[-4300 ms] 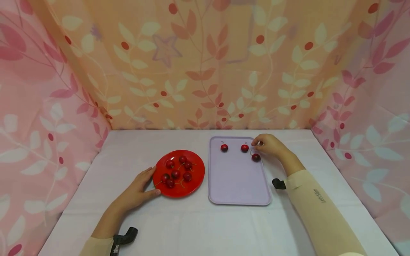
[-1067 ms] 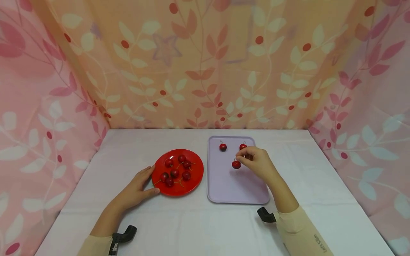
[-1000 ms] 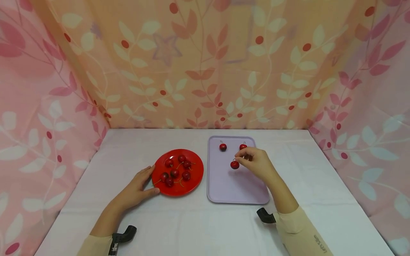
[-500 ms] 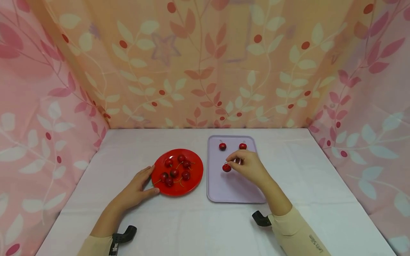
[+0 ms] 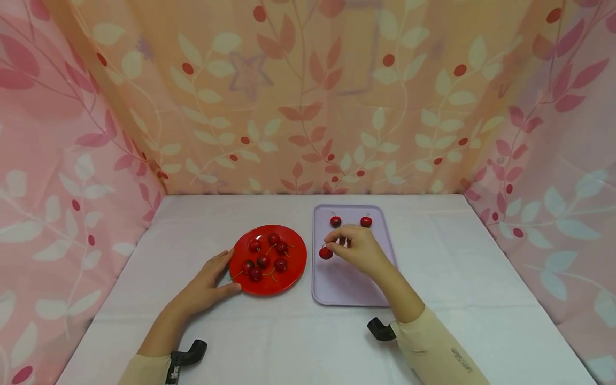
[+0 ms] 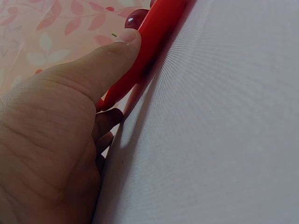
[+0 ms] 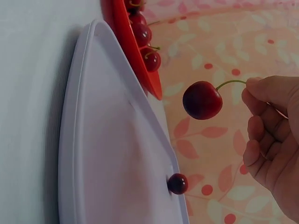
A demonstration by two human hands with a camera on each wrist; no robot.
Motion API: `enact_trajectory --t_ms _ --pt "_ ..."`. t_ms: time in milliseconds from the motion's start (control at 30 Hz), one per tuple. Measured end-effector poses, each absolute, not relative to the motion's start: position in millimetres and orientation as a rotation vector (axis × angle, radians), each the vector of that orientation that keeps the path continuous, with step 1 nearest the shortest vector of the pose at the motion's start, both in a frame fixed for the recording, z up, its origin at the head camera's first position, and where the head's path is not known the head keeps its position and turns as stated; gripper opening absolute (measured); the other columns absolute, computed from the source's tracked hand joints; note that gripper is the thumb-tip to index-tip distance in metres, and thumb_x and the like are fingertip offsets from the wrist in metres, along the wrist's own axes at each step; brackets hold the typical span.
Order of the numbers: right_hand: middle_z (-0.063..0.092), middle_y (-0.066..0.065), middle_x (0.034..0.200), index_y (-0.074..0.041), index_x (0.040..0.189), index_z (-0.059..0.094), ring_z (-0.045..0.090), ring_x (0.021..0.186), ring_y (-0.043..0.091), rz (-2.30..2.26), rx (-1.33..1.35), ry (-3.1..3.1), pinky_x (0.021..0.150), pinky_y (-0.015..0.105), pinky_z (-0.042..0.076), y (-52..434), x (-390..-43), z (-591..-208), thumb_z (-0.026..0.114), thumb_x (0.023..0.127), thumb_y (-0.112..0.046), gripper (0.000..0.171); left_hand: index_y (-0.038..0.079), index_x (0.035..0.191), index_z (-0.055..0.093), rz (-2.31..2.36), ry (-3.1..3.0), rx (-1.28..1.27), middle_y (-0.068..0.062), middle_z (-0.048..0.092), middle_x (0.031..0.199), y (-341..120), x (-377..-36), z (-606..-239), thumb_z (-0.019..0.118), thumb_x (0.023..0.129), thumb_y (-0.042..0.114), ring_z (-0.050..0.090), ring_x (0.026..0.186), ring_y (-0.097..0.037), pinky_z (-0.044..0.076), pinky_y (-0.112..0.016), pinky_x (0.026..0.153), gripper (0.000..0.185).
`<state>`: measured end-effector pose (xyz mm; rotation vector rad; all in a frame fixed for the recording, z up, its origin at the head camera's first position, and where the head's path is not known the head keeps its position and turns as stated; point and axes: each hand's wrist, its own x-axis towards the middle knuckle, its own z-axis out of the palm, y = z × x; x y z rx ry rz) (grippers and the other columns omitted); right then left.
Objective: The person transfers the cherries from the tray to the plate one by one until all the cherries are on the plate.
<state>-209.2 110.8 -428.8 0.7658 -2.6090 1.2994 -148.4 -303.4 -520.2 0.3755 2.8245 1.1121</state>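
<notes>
My right hand pinches a dark red cherry by its thin green stem. The fruit hangs over the left part of the lilac tray, held above its surface in the right wrist view. Two other cherries lie near the tray's far edge, one at left and one at right. My left hand rests at the left rim of a red plate, thumb and fingers spread apart along the edge. Several cherries with stems lie on that plate. In the left wrist view the thumb touches the rim.
A white cloth covers the table, with the plate left of the tray and a narrow gap between them. Patterned curtains stand behind and at both sides. A black wrist mount sits on each sleeve.
Earlier, the right hand was at the tray's far right by a cherry lying there. It has since lifted that cherry by the stem and carried it left over the tray. The left hand stays put.
</notes>
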Motion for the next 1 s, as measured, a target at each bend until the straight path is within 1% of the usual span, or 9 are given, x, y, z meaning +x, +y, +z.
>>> enact_trajectory --t_ms 167,300,367,500,600,767,900,1000 --pt "0.071 -0.012 0.086 -0.019 0.096 0.08 0.06 0.079 0.016 1.353 0.772 -2.625 0.068 0.027 0.053 96 -212 -432 0.076 0.091 -0.012 0.01 0.023 0.164 0.026 1.108 2.826 0.363 -0.016 0.027 0.167 -304 -148 -522 0.077 0.085 0.056 0.019 0.154 -0.043 0.027 -0.072 0.114 0.099" --pt "0.072 -0.013 0.085 -0.02 0.097 0.08 0.061 0.081 0.013 1.376 0.803 -2.613 0.069 0.029 0.054 85 -215 -434 0.077 0.091 -0.014 0.009 0.023 0.164 0.026 1.102 2.825 0.367 -0.016 0.026 0.167 -304 -149 -521 0.077 0.085 0.056 0.018 0.154 -0.043 0.027 -0.073 0.115 0.1" --pt "0.072 -0.014 0.086 -0.019 0.097 0.08 0.062 0.083 0.011 1.373 0.836 -2.596 0.073 0.034 0.055 80 -217 -435 0.077 0.091 -0.015 0.008 0.022 0.164 0.026 1.101 2.825 0.371 -0.016 0.026 0.167 -304 -149 -521 0.077 0.085 0.056 0.018 0.154 -0.043 0.027 -0.073 0.115 0.1" --pt "0.071 -0.014 0.088 -0.021 0.097 0.079 0.063 0.088 0.008 1.368 0.894 -2.571 0.086 0.047 0.056 68 -223 -435 0.077 0.092 -0.015 0.008 0.022 0.164 0.025 1.104 2.823 0.37 -0.016 0.026 0.167 -303 -149 -519 0.077 0.085 0.055 0.019 0.154 -0.043 0.027 -0.072 0.115 0.1" --pt "0.072 -0.013 0.09 -0.023 0.096 0.079 0.064 0.091 0.008 1.378 0.922 -2.571 0.091 0.052 0.055 59 -227 -433 0.078 0.091 -0.015 0.009 0.022 0.164 0.025 1.098 2.824 0.369 -0.016 0.026 0.167 -303 -149 -519 0.077 0.085 0.055 0.019 0.154 -0.043 0.027 -0.072 0.115 0.1" --pt "0.071 -0.012 0.093 -0.022 0.096 0.078 0.063 0.094 0.009 1.373 0.957 -2.569 0.092 0.051 0.055 41 -235 -431 0.078 0.092 -0.016 0.007 0.02 0.164 0.025 1.095 2.832 0.377 -0.017 0.027 0.167 -303 -149 -518 0.077 0.085 0.054 0.019 0.154 -0.043 0.026 -0.072 0.115 0.1" --pt "0.073 -0.01 0.093 -0.02 0.097 0.079 0.063 0.094 0.009 1.355 0.997 -2.564 0.089 0.048 0.055 26 -243 -432 0.078 0.092 -0.016 0.007 0.021 0.164 0.026 1.102 2.832 0.379 -0.016 0.027 0.167 -303 -149 -518 0.077 0.085 0.055 0.019 0.154 -0.042 0.026 -0.072 0.116 0.1" --pt "0.074 -0.009 0.092 -0.017 0.098 0.08 0.062 0.094 0.011 1.351 1.018 -2.579 0.088 0.044 0.055 16 -248 -434 0.079 0.091 -0.015 0.007 0.022 0.164 0.025 1.109 2.826 0.382 -0.015 0.027 0.167 -304 -150 -518 0.077 0.085 0.056 0.019 0.154 -0.042 0.025 -0.071 0.117 0.1"
